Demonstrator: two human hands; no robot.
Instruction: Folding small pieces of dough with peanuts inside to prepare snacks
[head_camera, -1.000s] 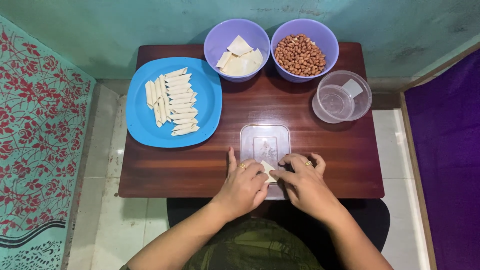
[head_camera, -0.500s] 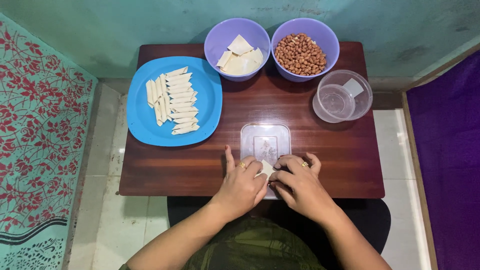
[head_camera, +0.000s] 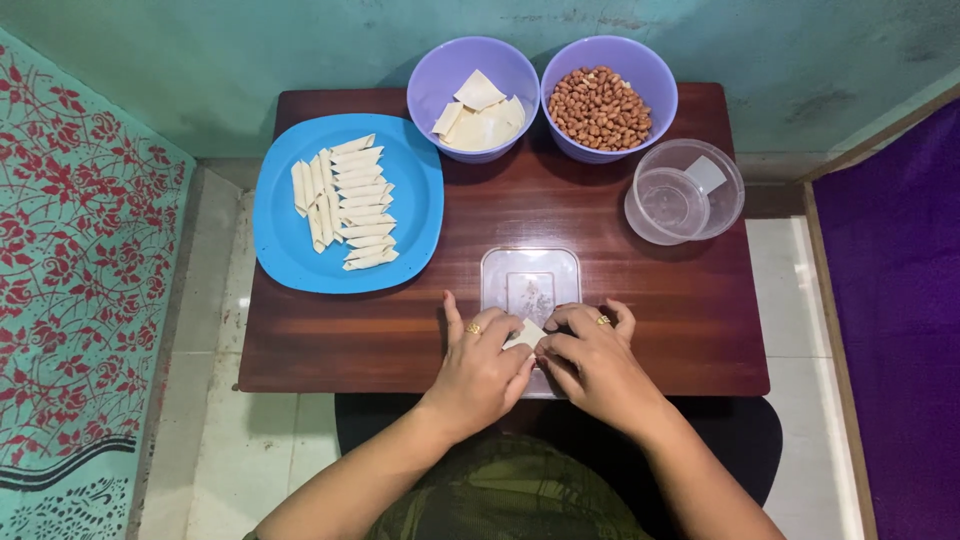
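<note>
Both forearms come up from the bottom edge and converge toward the middle, bare to the elbow. The left hand (head_camera: 480, 368) lies palm down, thumb stretched up and away from the others, a gold ring on one finger, its fingertips curled inward toward the other hand. The right hand (head_camera: 597, 362) mirrors it, knuckles raised, fingers bent and bunched, also wearing a ring. The fingertips of the two hands meet, pinching together at one spot between them.

No packages, labels, signs or screens are visible.
</note>
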